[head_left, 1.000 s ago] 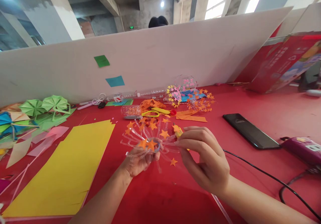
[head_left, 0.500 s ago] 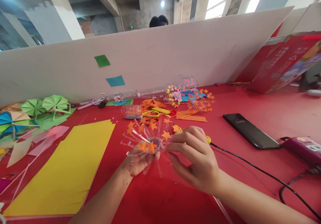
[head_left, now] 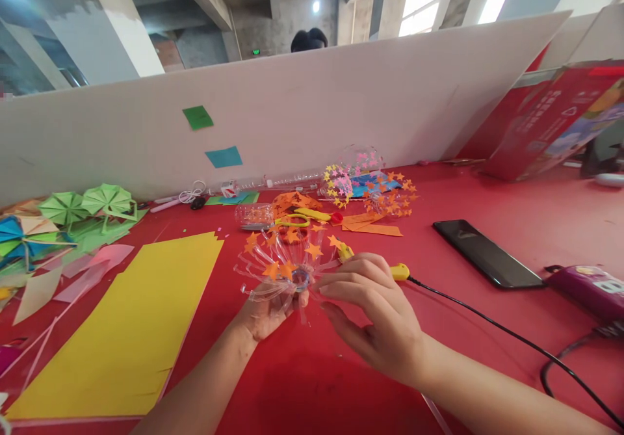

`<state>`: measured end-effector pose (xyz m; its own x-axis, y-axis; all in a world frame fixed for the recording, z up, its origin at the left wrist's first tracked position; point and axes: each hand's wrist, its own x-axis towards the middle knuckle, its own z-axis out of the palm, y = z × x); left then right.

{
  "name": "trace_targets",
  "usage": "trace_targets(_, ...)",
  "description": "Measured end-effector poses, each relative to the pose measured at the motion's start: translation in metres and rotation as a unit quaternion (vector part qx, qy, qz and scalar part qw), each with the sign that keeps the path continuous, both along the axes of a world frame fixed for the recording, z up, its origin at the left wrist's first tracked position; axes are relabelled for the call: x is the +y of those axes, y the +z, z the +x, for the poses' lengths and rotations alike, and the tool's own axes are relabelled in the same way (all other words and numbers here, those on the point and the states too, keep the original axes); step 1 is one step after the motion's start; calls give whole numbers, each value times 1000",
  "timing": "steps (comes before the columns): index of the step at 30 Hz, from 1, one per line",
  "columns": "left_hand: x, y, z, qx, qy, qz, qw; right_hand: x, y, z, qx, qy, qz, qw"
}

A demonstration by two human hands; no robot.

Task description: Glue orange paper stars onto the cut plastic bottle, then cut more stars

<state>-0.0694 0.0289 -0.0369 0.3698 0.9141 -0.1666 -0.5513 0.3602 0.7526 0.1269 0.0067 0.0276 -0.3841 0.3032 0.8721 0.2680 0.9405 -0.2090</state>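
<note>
My left hand (head_left: 270, 308) grips a clear plastic bottle piece (head_left: 301, 279) by its base; its cut strips fan outward. Orange paper stars (head_left: 313, 251) are fixed to several of the strips, while others are bare. Just right of it is my right hand (head_left: 373, 315), with curved fingers and the thumb apart, close to the strips. I see nothing held in that hand. Behind its knuckles shows a yellow tool (head_left: 400, 272) with a black cord, partly hidden by the hand.
Yellow paper sheets (head_left: 121, 331) lie at the left, near green folded paper umbrellas (head_left: 108, 199). Beyond my hands are yellow-handled scissors (head_left: 295, 220), orange paper strips (head_left: 373, 228) and finished star-covered plastic pieces (head_left: 390, 194). A phone (head_left: 487, 253) lies right; a white partition (head_left: 341, 103) stands behind.
The bottle piece has tilted and shifted slightly left in my left hand, its stars moving with it. My right hand has moved slightly left and down, with its fingers a little more spread.
</note>
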Motion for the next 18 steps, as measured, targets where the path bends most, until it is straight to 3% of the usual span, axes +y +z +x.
trace_targets(18,1,-3,-1,-4,-28,33,999,-1,-5,-3,13,21,2,1000)
